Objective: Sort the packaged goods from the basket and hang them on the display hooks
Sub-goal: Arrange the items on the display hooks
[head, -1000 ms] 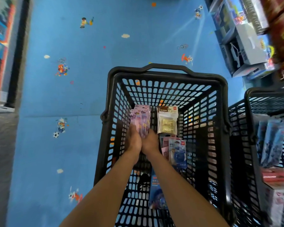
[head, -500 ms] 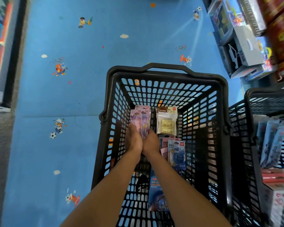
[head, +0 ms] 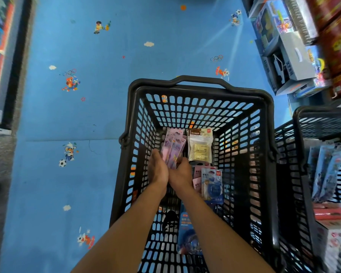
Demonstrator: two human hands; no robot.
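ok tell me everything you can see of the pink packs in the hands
The pink packs are a small bundle of slim, flat packages, pink and lilac with cartoon prints and glossy fronts. They are slightly fanned, with their tops pointing away from the person, and held inside the black basket near its left wall. The left hand and right hand grip their lower ends, which are hidden. A cream eraser pack lies just to their right; whether it touches them is unclear.

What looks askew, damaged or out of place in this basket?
Nothing stands out. The left hand and right hand hold pink packets inside the black basket; the eraser pack beside them looks intact.
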